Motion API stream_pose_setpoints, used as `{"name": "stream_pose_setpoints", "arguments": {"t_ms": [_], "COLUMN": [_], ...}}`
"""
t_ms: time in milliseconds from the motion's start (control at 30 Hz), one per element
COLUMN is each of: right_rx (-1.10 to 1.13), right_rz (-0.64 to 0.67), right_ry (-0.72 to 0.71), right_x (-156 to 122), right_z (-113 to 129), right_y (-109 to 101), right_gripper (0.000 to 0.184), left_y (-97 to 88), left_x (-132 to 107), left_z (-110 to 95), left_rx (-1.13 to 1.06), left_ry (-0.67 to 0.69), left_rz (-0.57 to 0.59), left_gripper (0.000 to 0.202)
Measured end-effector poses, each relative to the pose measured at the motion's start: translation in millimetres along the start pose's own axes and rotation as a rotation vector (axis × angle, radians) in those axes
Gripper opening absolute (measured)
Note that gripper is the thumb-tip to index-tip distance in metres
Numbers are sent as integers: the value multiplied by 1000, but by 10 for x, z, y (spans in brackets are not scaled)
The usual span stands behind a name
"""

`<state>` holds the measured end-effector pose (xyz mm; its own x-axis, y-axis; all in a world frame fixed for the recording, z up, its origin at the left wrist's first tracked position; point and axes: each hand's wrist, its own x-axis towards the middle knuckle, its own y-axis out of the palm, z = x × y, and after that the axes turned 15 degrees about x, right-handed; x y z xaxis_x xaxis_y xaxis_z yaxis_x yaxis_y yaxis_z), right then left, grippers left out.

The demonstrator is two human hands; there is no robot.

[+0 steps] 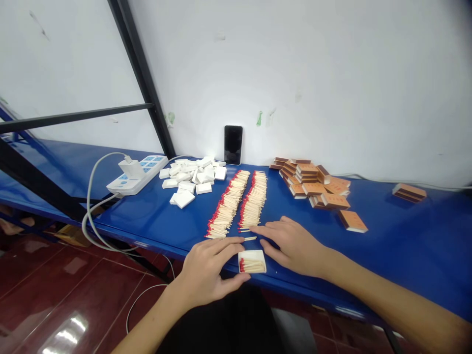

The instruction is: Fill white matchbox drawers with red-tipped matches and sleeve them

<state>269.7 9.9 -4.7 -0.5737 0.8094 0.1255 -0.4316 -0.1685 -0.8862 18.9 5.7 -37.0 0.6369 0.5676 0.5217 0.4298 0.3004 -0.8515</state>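
A small white tray (252, 262) with several red-tipped matches in it lies at the near edge of the blue table (405, 231). My left hand (208, 269) cups its left side, thumb under the tray's near edge, fingers stretched toward a loose match (250, 239). My right hand (291, 243) lies flat to the tray's right, fingers spread, fingertips touching the near end of the right row of matches (254, 200). A second row of matches (228, 204) lies beside it on the left.
A heap of white inner trays (191, 179) sits at the back left, a pile of orange matchbox sleeves (317, 186) at the back right. A black phone (233, 144) leans on the wall. A power strip (136, 174) with cable lies at the left.
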Motion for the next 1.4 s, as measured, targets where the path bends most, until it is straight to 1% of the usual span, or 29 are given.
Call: {"name": "stream_pose_setpoints", "arguments": {"t_ms": [133, 233, 367, 567, 767, 900, 1400], "right_rx": [53, 84, 60, 69, 57, 38, 52], "right_rz": [2, 1, -23, 1, -38, -64, -45], "right_ry": [6, -15, -24, -28, -40, -46, -86], "right_x": [6, 8, 4, 3, -8, -11, -19], "right_z": [-9, -20, -32, -20, -23, -25, -10], "right_y": [-13, -16, -4, -11, 4, 8, -7], "right_gripper": [33, 32, 33, 33, 31, 30, 27], "left_y": [-8, -4, 0, 3, 17, 16, 6], "left_x": [5, -1, -19, -28, -25, -26, -8], "left_z": [2, 2, -2, -4, 0, 3, 0], "left_rx": [-2, 10, 43, 64, 61, 49, 26], "left_ry": [-7, -12, -31, -37, -55, -42, -22], "left_rz": [-1, -5, 5, 9, 17, 27, 0], "left_gripper": [32, 32, 33, 33, 33, 33, 31]}}
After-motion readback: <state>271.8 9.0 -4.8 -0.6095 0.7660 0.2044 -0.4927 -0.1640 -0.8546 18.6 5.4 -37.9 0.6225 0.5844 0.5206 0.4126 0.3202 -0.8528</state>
